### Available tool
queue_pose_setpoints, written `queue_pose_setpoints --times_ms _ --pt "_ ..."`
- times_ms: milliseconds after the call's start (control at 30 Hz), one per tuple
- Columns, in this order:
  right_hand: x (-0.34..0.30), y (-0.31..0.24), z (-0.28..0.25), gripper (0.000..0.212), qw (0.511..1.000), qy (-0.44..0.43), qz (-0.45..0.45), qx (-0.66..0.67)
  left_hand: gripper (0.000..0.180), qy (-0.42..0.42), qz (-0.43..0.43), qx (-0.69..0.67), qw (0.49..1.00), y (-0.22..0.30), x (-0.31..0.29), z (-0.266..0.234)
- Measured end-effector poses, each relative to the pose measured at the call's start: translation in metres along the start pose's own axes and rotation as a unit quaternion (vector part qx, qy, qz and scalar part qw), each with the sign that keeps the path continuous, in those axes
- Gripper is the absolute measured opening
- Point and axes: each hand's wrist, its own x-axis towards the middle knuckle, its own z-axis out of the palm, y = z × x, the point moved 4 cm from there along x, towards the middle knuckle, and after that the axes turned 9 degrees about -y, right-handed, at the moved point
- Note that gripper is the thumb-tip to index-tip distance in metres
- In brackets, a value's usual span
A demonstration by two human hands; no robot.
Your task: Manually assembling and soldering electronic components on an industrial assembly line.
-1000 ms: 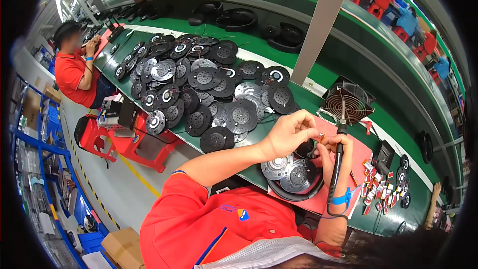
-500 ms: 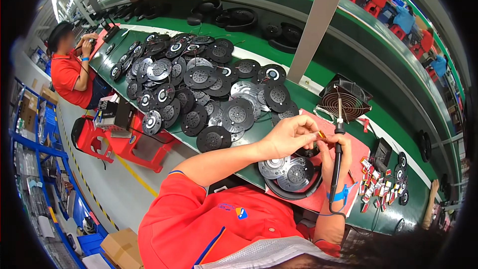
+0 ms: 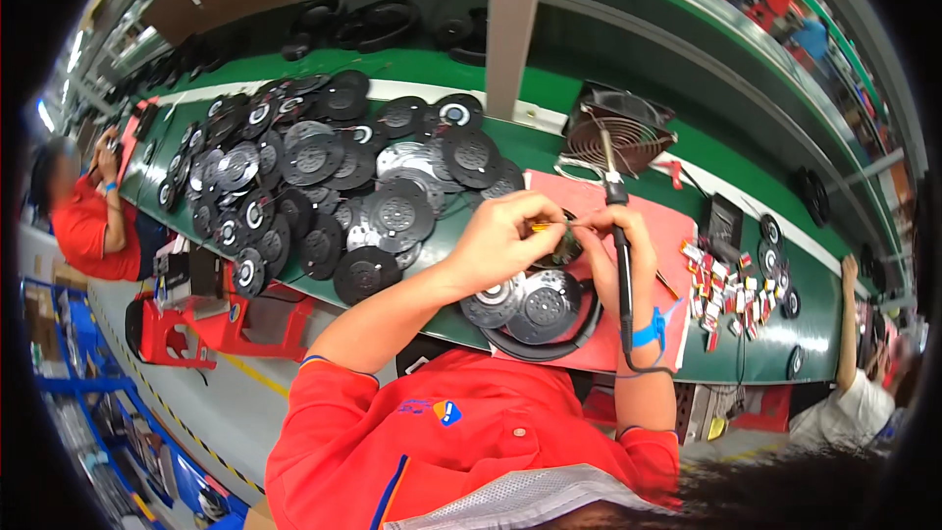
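My left hand (image 3: 512,238) pinches a small gold-coloured piece (image 3: 541,228) between thumb and fingertips. Closed around a black soldering iron (image 3: 624,287), my right hand (image 3: 628,247) also brings its thumb and forefinger close to the left fingertips. A thin wire seems to run between them, but the detail is too small to make out. The iron's tip points away from me, and its cord hangs by my wrist. Below the hands, round speaker discs (image 3: 546,307) lie on a black padded ring (image 3: 552,345). A dark round part behind the fingers is partly hidden.
A pink mat (image 3: 675,236) lies under the work. Many black speaker discs (image 3: 312,154) are heaped on the left. Behind stands a fan with a wire guard (image 3: 616,137). Small red-and-white packs (image 3: 727,287) and a black tray (image 3: 723,224) are at right. Co-workers sit at both sides.
The view has swung, so the bench and hands appear further left. My fingertips remain close together, with the gold piece in the left hand and the iron in the right.
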Motion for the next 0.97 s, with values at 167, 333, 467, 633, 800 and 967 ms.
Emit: queue_pose_setpoints --times_ms 167,333,467,633,800,967 --pt "-0.002 0.001 -0.003 0.029 1.000 0.004 0.007 0.013 0.012 -0.015 -0.025 -0.053 0.998 -0.009 0.002 0.004" --pt "-0.004 -0.001 -0.004 0.030 1.000 0.009 0.000 0.004 0.012 -0.031 -0.095 -0.110 0.989 -0.008 0.001 0.008" --pt "-0.005 -0.002 -0.003 0.030 1.000 0.006 0.004 0.014 0.011 -0.016 -0.078 -0.190 0.979 -0.013 0.001 0.010" --pt "-0.008 -0.005 -0.003 0.027 0.999 -0.042 0.019 -0.026 0.009 -0.070 -0.084 -0.034 0.993 -0.003 0.003 -0.001" --pt "-0.016 -0.009 -0.018 0.022 0.998 -0.019 -0.011 -0.061 0.008 -0.082 -0.023 0.180 0.980 0.003 0.006 -0.008" --pt "-0.036 -0.009 -0.040 0.017 0.997 0.034 0.048 0.043 0.011 -0.069 -0.066 0.181 0.979 0.004 0.006 -0.006"
